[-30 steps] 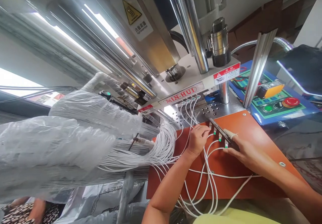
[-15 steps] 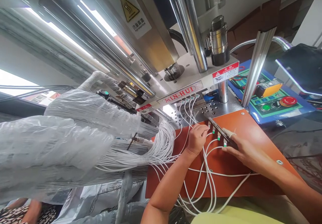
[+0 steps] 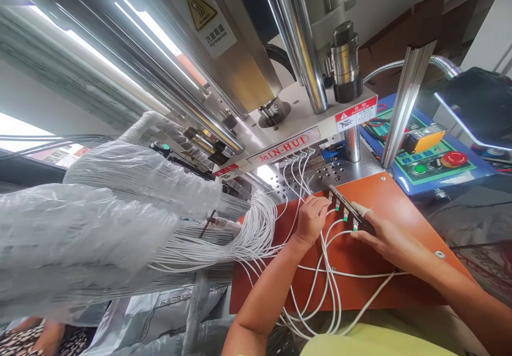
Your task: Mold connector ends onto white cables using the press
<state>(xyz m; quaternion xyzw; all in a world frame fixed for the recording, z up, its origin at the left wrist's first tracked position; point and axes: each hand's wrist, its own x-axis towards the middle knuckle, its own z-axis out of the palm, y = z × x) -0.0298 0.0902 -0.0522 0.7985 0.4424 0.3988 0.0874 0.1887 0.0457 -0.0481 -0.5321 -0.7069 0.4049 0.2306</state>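
Observation:
My right hand is closed around the near end of a dark metal mold bar, tilted over the orange-brown board. Several cable connectors with green bands sit along the bar's left side, their white cables looping down toward my lap. At the bar's far end, my left hand is closed in a pinch by the last connector, on its white cable. The fingertips partly hide that grip. A pale wrap covers a finger of my right hand.
Behind the board stands a press with more cable ends in it. Plastic-wrapped cable bundles fill the left. A blue control box with a red button is at right. Part of another person shows lower left.
The whole view has shifted very slightly. Both hands keep the same grips, and the mold bar and cables stay in place.

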